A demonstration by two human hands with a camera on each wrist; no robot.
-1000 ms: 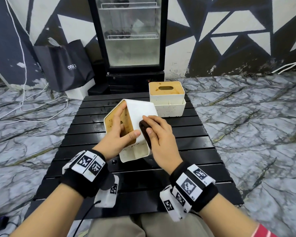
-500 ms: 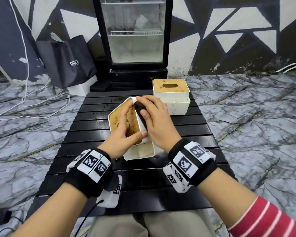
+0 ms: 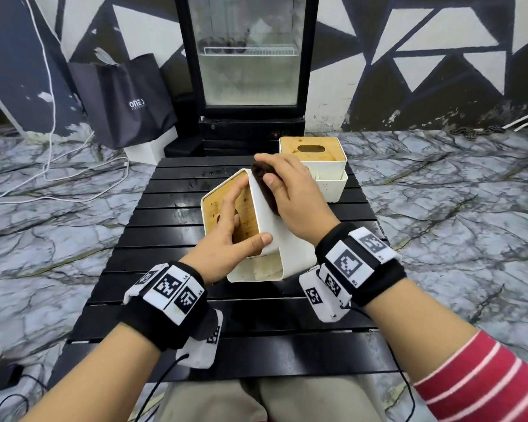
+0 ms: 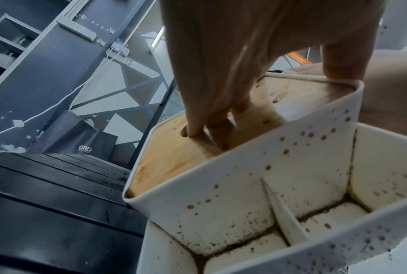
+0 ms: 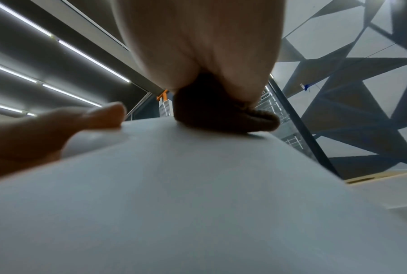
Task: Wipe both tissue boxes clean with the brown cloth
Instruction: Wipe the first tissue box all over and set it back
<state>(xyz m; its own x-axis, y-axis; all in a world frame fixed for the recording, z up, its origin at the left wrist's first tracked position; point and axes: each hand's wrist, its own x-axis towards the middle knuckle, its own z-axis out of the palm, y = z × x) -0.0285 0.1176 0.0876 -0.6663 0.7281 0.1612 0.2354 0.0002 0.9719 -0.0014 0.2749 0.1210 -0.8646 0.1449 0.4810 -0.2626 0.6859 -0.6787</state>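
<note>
Right hand (image 3: 290,193) presses the brown cloth (image 3: 264,190) to the tilted tissue box (image 3: 275,239), left hand (image 3: 229,242) gripping its lid; speckled pockets and second tissue box (image 3: 313,158) apparently remain.

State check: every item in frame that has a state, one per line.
White tissue box with wooden lid: tipped on its side, lifted, brown spots in its side compartments.
Second white tissue box with wooden lid: upright on the black slatted table, untouched.
Brown cloth: pressed on the tipped box's white wall.
Left hand: grips tipped box.
Right hand: holds cloth.
Glass-door fridge: closed.
</note>
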